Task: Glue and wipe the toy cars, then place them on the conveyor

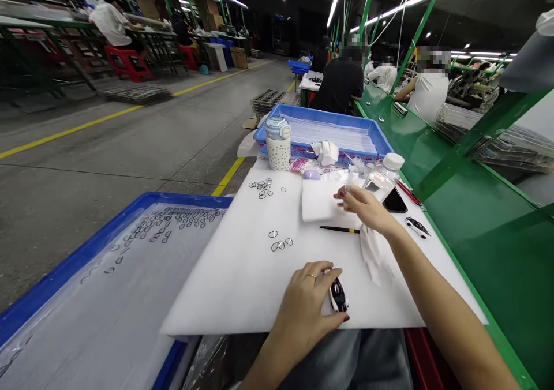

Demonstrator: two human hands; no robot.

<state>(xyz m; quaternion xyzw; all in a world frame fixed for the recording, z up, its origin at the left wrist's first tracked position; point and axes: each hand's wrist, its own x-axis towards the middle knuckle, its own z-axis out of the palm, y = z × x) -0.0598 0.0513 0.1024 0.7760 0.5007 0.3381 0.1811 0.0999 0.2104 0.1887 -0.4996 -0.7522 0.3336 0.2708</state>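
Near the front edge of the white foam sheet (229, 286), my left hand (305, 303) is closed around a small black and white toy car (338, 295). My right hand (363, 205) reaches over a folded white cloth or paper (320, 201), its fingers bent; whether they pinch anything is too small to tell. Below it lies a black tool with a yellow band (340, 229), beside a crumpled white tissue (374, 257). Small black rings lie in two groups, one farther back (262, 188) and one nearer (281, 243). A second toy car (418, 227) rests at the right.
A patterned cup (277, 143), a clear bottle (384, 176) and a black phone (395, 200) stand or lie toward the back. Behind them is a blue tray (381, 139). Another blue tray (142, 202) with many rings is at the left. Several people sit farther off.
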